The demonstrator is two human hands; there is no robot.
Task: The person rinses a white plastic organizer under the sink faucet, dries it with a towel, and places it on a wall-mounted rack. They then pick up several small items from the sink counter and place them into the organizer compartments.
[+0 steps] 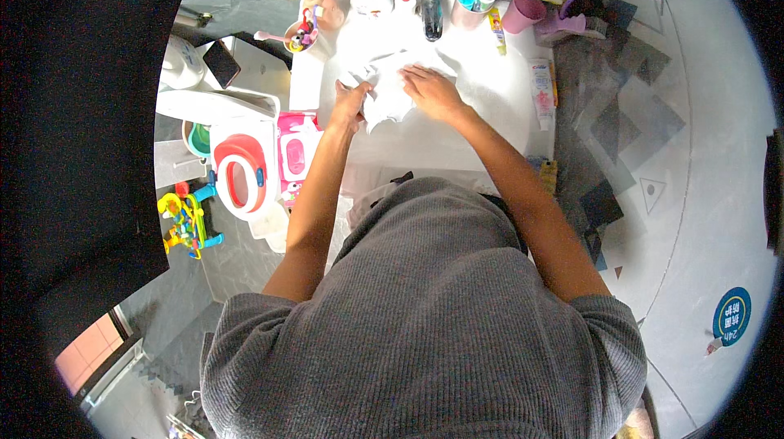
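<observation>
A crumpled white cloth [389, 93] lies spread over the white washbasin [490, 126] in front of me, where glare washes out some of its outline. My left hand [350, 105] pinches the left edge of the cloth, thumb on top. Flat on the right part of the cloth rests my right hand [433, 93], fingers stretched forward and the thumb apart. What lies under the cloth is hidden.
Along the basin's back stand a toothbrush cup [304, 41], a clear bottle [433, 13], a cup with capped tubes [471, 13] and a pink cup [523, 13]. A toothpaste tube [542, 93] lies right. Left are a wipes pack [295, 154], a child's toilet seat [257, 160] and a smartphone [222, 63].
</observation>
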